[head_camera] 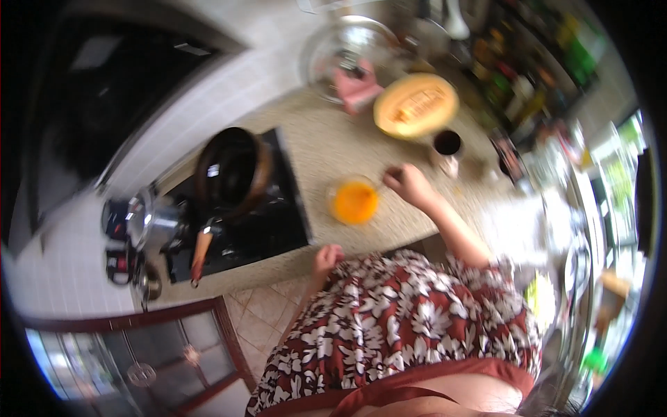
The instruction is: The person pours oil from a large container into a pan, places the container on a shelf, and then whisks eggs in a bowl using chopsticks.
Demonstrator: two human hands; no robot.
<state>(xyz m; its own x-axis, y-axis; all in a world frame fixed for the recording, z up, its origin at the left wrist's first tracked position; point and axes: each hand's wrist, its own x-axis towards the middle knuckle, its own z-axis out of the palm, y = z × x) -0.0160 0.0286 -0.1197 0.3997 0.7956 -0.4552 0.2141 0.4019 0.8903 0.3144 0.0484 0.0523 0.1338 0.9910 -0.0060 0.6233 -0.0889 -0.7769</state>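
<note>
A small clear bowl of orange-yellow liquid, which looks like beaten egg, stands on the speckled stone countertop. Just right of it, my right hand hovers with curled fingers. Blur hides whether anything is between those fingers. My left hand is at the counter's front edge, close to my body, fingers bent; nothing shows in it. Behind my right hand are a cup with a dark inside and a yellow oval board or dish.
On the black cooktop at left sits a dark deep pan, its wooden handle pointing toward me. A metal pot stands beyond it. A pink object and a glass lid or bowl are at the back. Bottles crowd the right.
</note>
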